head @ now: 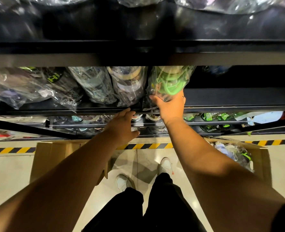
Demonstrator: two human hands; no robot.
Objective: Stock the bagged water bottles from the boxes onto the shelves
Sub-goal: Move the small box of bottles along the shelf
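1. Several tiers of black metal shelving [138, 46], hard-edged and glossy, crammed with crinkled clear plastic.
2. Two brown cardboard boxes on a pale polished floor [11, 173]: left box [54, 158] with flaps open, right box [262, 164] holding boxed bottles [233, 153] in wrinkled film.
3. Striped yellow-and-black hazard tape [148, 146] along the floor at the foot of the shelving.
4. Row of shelved bottles [126, 84], cylinders lying side by side on the middle shelf, each in a shiny clear bag.
5. One green bagged bottle [168, 81] at the right end of that row, just beside its neighbour, lime loops and lid showing through the film.
6. Outstretched right hand [170, 106], cupped round the near end of the green bagged bottle, thumb out to the left against the bag.
7. Apart from it, lower and further left, left hand [123, 126] holding nothing, fingers loosely extended toward the shelf rim; contact with the rim uncertain.
8. Only one readable mark: lime lettering [52, 77], an "H", on a dark bagged bottle at far left; pale print on a lower shelf too blurred to read.
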